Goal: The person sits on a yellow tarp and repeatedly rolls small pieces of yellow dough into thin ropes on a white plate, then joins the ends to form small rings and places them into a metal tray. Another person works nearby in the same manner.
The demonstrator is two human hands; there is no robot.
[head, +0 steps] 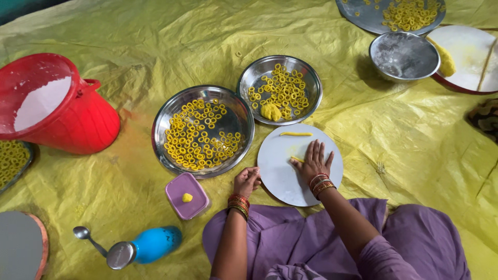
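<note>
I look down from a head camera at a person seated on a yellow plastic sheet [363,129], purple clothing across the lap. My right hand [314,162] lies flat, palm down and fingers spread, on a round white board [282,176], pressing a short strip of yellow dough [296,159] that pokes out by the thumb; it clamps on nothing. A second rolled dough strip [296,134] lies free near the board's far edge. My left hand [246,181] hovers just beside the board's near-left rim, fingers curled loosely together; I cannot tell whether it pinches anything. Both wrists carry red and gold bangles. As for progress, I judge a good deal is done: a large steel plate [166,116] beyond the left hand holds many small yellow dough rings, and a smaller steel plate [249,72] beyond the board holds more rings plus a lump of unshaped dough [270,111]. That lump, the two strips, and a small bit of dough on a lilac box lid [179,194] suggest shaping remains. Farther off sit a steel tray [358,15] with more rings, an empty steel bowl [404,54], and a white dish [467,46]. To the left stand a red bucket [83,119], a blue bottle [150,245] lying down, and a spoon [85,236].
</note>
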